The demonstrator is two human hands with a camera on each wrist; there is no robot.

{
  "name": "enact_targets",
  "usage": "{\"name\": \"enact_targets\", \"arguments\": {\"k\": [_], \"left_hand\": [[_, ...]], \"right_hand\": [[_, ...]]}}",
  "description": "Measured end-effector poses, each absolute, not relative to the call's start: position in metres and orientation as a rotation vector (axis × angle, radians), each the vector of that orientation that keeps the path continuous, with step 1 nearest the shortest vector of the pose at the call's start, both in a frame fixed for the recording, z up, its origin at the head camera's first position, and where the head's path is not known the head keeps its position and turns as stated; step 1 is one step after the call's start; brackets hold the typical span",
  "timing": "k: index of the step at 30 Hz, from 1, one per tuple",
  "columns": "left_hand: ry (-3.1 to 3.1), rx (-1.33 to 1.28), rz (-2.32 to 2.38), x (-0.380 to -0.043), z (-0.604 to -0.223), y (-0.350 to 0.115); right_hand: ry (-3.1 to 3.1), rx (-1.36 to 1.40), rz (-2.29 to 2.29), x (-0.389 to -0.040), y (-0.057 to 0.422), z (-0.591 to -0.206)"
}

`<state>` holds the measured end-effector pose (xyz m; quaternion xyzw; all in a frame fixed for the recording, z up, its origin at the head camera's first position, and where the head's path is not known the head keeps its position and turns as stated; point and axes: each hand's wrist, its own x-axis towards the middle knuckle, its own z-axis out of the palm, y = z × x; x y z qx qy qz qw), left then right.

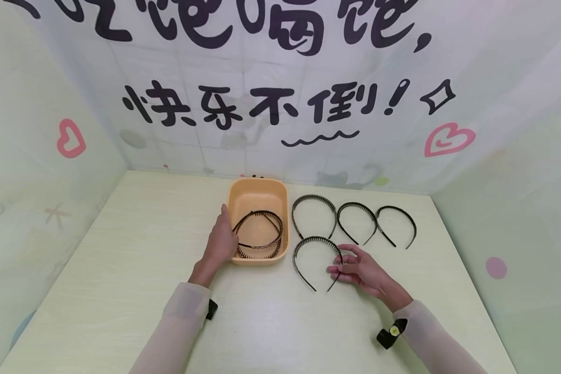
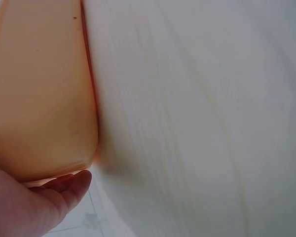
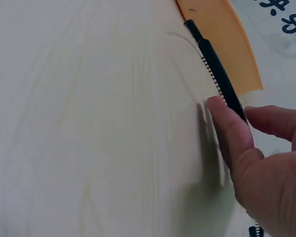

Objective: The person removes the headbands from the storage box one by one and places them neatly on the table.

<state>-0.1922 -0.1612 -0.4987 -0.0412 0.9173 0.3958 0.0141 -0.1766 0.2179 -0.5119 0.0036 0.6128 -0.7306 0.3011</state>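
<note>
The right hand (image 1: 362, 271) pinches the nearest black toothed headband (image 1: 317, 259) at its right leg, thumb and forefinger closed on the band. In the right wrist view the thumb (image 3: 230, 133) presses against the toothed inner edge of this headband (image 3: 218, 68), with the forefinger on the opposite side. The headband lies flat on the table (image 1: 121, 270), its arch pointing away from the person and its open ends toward them, just to the right of the orange bin (image 1: 258, 193).

The left hand (image 1: 222, 239) rests against the left wall of the bin, fingers extended and relaxed along the rim. The left wrist view shows the palm (image 2: 34, 202) touching the bin's outer wall (image 2: 39, 94). The hand grips nothing.

Inside the bin lie black headbands (image 1: 259, 235), overlapping one another.

Three further black headbands lie in a row on the table behind the pinched one: the first (image 1: 314, 214) just beside the bin, the second (image 1: 357, 221) to its right, the third (image 1: 399, 224) furthest right. The second and third touch or cross at their adjoining legs.

A printed backdrop (image 1: 280, 93) stands behind the table.
</note>
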Motion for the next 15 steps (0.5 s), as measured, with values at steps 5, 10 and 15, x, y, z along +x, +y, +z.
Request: {"name": "enact_targets", "arguments": {"k": [5,10,15], "left_hand": [[2.851,-0.138,1.234,-0.192,-0.498,-0.162],[2.857,-0.136,1.243,-0.192,-0.498,-0.162],[2.855,-0.127,1.252,-0.191,-0.499,-0.161]], "right_hand": [[2.007,0.043,-1.685,-0.178,0.215,-0.5],[2.256,0.049,-1.483,-0.183,0.21,-0.494],[2.34,0.078,-1.396,-0.184,0.206,-0.497]]}}
